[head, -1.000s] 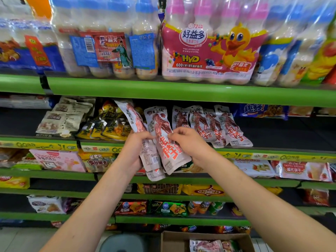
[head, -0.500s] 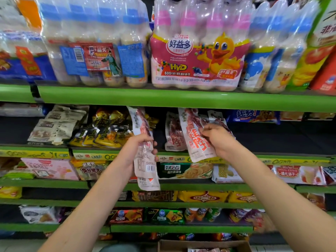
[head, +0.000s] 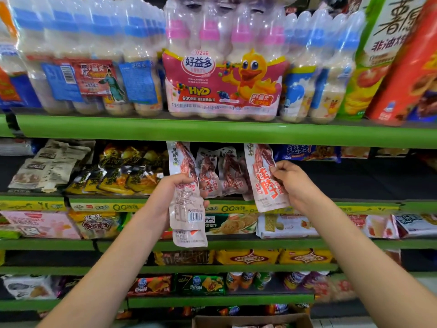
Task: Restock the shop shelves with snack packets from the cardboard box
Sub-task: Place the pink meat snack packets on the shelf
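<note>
Green metal shelf tiers [head: 212,132] run wall to wall, decks dark. Yellow price strip [head: 113,207] on one edge. Pale floor [head: 343,323] at bottom.

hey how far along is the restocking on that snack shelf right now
Partly done, judging by this view. Several matching packets already stand on the shelf. In hand: the right hand holds one packet up at the shelf, and the left hand grips a stack of more. Left: shelve those, plus what remains in the cardboard box.
</note>
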Tool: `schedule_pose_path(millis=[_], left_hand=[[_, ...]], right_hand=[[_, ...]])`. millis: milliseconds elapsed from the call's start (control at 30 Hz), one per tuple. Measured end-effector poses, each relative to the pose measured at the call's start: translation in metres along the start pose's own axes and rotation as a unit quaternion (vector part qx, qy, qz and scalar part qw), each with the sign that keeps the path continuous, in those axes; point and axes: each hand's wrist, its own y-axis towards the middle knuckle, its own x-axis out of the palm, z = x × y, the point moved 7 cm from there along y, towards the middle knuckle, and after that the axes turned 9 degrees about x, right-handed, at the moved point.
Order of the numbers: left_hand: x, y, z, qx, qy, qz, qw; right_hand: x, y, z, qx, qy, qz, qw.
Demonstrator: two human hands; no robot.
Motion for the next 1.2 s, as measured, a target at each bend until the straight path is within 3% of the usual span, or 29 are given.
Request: schedule_pose_path(millis=[167,333,600,767,867,967,1033,1100,1200], left_hand=[[0.005,-0.004,-0.004,0.006,-0.024,0.013,1.000],[0.002,-0.007,-0.003,0.022,-0.037,0.026,0.999],[-0.014,-0.013,-0.004,0.009,-0.004,0.031,0.999],[-0.014,-0.013,-0.005,0.009,-0.011,0.022,1.000],[-0.006,-0.012,-0.005,0.008,-0.021,0.011,1.000],[0.004,-0.009,-0.004,0.019,-0.005,0.010,1.000],[0.011,-0.005,-0.003,0.027,0.021,0.007,0.999],[0.021,-0.002,-0.004,0.038,0.052,0.005,0.998],[0.039,0.005,-0.009,0.033,0.081,0.013,0.996]], right_hand=[[-0.032,0.028,-0.013,0.007,-0.021,0.083,0.996],[-0.047,0.069,-0.016,0.020,-0.200,0.172,0.964],[-0.033,0.088,0.005,0.020,-0.346,0.148,0.926],[-0.036,0.083,0.010,0.020,-0.456,0.190,0.870],[-0.039,0.077,0.006,0.017,-0.451,0.213,0.866],[-0.040,0.059,-0.007,-0.029,-0.385,0.231,0.893],[-0.029,0.038,-0.018,-0.100,-0.337,0.200,0.915],[-0.002,0.007,-0.023,-0.157,-0.323,0.115,0.926],[0.049,-0.039,-0.016,-0.153,-0.321,-0.049,0.933]])
